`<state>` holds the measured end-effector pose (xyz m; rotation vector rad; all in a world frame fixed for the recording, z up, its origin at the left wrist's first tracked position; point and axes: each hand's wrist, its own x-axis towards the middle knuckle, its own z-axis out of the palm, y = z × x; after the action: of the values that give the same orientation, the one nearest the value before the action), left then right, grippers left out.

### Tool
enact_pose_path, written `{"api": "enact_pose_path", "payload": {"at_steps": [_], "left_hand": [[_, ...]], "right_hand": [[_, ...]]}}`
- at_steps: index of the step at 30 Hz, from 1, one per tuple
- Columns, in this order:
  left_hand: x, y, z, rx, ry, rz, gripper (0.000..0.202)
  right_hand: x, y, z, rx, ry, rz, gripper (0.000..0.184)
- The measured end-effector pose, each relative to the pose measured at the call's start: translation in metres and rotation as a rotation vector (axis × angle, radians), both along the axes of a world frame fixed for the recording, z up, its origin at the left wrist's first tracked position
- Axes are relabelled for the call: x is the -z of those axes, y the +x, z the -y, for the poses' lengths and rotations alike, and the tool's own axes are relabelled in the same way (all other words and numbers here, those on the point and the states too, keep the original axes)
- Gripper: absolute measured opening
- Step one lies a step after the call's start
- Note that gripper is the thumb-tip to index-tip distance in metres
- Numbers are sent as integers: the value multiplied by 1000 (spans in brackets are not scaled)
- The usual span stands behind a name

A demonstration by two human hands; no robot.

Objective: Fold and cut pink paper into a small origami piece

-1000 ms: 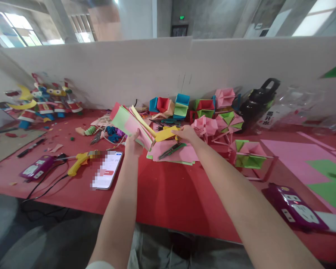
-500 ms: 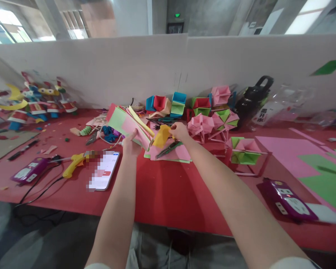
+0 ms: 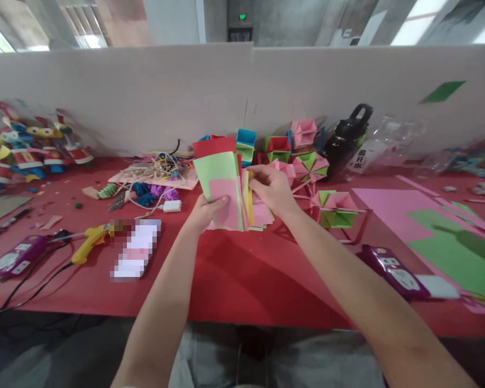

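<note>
My left hand (image 3: 210,211) grips a stack of coloured paper sheets (image 3: 222,180), its thumb pressed on the front pink piece. Red, light green, pink and yellow sheets show in the stack, held upright over the table. At the stack's right edge, the fingers of my right hand (image 3: 267,186) pinch yellow paper (image 3: 249,196). More pink and green sheets (image 3: 262,214) lie flat on the table behind the stack, partly hidden by it. Folded paper models (image 3: 339,210) in pink and green stand to the right of my right hand.
A phone (image 3: 139,249), a yellow glue gun (image 3: 89,243) and a purple power strip (image 3: 18,256) lie at left. Another power strip (image 3: 396,274) and large pink and green sheets (image 3: 456,245) lie at right. A black bottle (image 3: 347,134) stands at the back by the white partition (image 3: 145,97).
The stack has turned more upright, its front now facing me. My right hand has brought the yellow paper against the stack's right edge. The view has shifted right.
</note>
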<state>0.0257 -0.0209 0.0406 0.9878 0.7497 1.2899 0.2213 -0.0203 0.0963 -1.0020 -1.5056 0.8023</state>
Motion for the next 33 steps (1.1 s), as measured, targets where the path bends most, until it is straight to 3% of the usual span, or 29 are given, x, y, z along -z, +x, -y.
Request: {"api": "enact_pose_path", "payload": {"at_steps": [4,6,11,14,18,22,25,28,33], "left_hand": [[1,26,15,-61,74,-25,61],[1,39,25,-111,137,-34,59],[1,73,57,-122,270,-212,33],[2,84,69,-93,257,-238,33],[3,83,70,19,176,-159,45],[3,78,67,157,131,-159,39],[7,78,63,78,146,-140,38],[9,76,60,-6,104,-28,45],[-3,62,49,-20,-4,130,41]], "right_hand": [[11,14,43,-94,-91,-130,49],[24,21,62,-127,-101,-104,48],[56,28,97,-6,-27,-11,40],[67,30,104,46,-10,8,33],[78,33,103,21,-37,-21,42],[86,34,101,-25,-14,-9,44],[83,33,102,-13,-35,26,49],[77,32,103,-56,-162,20,51],[70,40,100,-62,-309,27,40]]}}
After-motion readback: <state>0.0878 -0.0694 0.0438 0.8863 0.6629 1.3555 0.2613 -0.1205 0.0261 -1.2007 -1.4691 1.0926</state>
